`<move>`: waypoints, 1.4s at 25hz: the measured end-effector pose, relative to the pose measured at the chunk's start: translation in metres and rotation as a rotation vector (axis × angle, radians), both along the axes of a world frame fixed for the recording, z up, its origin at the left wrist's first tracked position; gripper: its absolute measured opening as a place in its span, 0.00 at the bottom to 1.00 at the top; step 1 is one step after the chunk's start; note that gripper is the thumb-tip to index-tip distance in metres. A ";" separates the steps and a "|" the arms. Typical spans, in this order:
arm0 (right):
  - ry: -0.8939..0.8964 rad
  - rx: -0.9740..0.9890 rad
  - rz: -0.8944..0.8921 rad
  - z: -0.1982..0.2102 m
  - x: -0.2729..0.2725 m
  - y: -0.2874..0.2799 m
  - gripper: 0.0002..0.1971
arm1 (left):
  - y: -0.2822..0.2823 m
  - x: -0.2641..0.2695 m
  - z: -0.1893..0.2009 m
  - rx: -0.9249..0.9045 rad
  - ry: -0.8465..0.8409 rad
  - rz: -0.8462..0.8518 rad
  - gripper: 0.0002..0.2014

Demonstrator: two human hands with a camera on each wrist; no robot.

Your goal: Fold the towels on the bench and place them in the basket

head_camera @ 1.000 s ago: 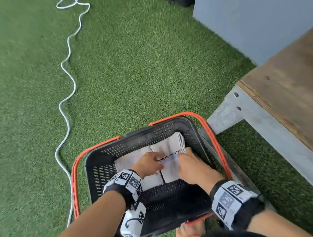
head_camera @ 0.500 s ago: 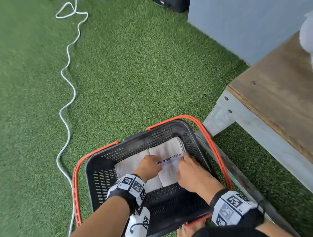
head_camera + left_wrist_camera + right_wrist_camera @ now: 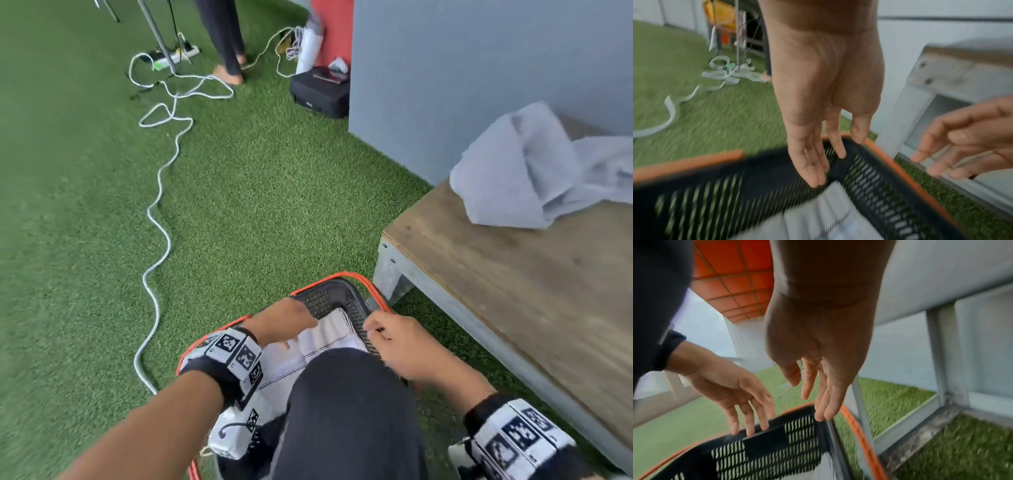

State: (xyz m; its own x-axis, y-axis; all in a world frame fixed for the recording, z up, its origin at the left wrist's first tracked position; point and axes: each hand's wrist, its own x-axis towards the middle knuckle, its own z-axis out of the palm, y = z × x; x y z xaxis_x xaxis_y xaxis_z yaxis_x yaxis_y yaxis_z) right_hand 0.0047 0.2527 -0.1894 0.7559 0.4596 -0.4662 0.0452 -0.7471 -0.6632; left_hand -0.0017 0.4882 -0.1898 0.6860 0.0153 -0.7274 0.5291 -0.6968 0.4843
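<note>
**Both hands empty above the basket**

The left hand (image 3: 287,318) and right hand (image 3: 400,342) hover with fingers loosely extended, holding nothing. The folded towels (image 3: 329,337) lie inside the black basket (image 3: 325,296) at 6 o'clock. An unfolded towel (image 3: 527,171) sits crumpled on the bench (image 3: 513,274) at 3 o'clock.

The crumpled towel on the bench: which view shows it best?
The head view. The crumpled grey towel lies in full sight on the wooden bench, unfolded. The left wrist view catches only the bench's blurred corner and frame, no towel. The right wrist view looks under the bench at its metal frame, so the towel is out of sight.
</note>
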 end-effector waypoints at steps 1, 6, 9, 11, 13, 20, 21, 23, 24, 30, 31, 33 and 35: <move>-0.028 0.010 -0.019 0.017 -0.008 -0.011 0.09 | -0.003 0.003 0.025 0.015 -0.038 -0.080 0.14; -0.208 0.013 -0.067 0.090 -0.054 -0.072 0.06 | -0.028 0.015 0.136 0.085 -0.303 -0.285 0.12; -0.229 0.028 -0.173 0.136 -0.065 -0.110 0.06 | -0.064 0.023 0.182 0.068 -0.421 -0.348 0.10; -0.278 0.004 -0.236 0.160 -0.058 -0.132 0.07 | -0.093 0.034 0.202 0.062 -0.472 -0.386 0.10; -0.327 0.000 -0.278 0.176 -0.042 -0.147 0.07 | -0.124 0.050 0.213 0.077 -0.528 -0.407 0.12; -0.406 -0.106 -0.236 0.173 0.037 -0.173 0.15 | -0.227 0.099 0.191 0.121 -0.645 -0.484 0.18; -0.412 -0.172 -0.187 0.166 0.047 -0.174 0.19 | -0.234 0.103 0.183 0.164 -0.645 -0.496 0.22; -0.389 -0.291 -0.143 0.155 0.065 -0.174 0.25 | -0.245 0.111 0.167 0.267 -0.643 -0.492 0.28; -0.362 -0.329 -0.146 0.155 0.071 -0.172 0.24 | -0.249 0.114 0.162 0.326 -0.649 -0.502 0.28; -0.301 -0.335 -0.141 0.143 0.089 -0.166 0.19 | -0.255 0.129 0.150 0.421 -0.693 -0.456 0.13; -0.301 -0.317 -0.149 0.142 0.088 -0.167 0.19 | -0.255 0.133 0.151 0.397 -0.707 -0.451 0.10; -0.340 -0.277 -0.214 0.143 0.086 -0.171 0.19 | -0.254 0.138 0.155 0.294 -0.744 -0.449 0.07; -0.435 -0.246 -0.316 0.147 0.083 -0.179 0.26 | -0.255 0.137 0.164 0.147 -0.777 -0.456 0.04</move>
State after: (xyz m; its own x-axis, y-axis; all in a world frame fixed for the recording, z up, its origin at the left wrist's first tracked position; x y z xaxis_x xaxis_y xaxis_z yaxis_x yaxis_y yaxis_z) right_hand 0.0875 0.0738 -0.0422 0.9842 0.0982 -0.1470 0.0240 -0.8980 -0.4392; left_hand 0.1358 0.2334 -0.0256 0.9442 -0.3218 -0.0705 -0.2510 -0.8414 0.4786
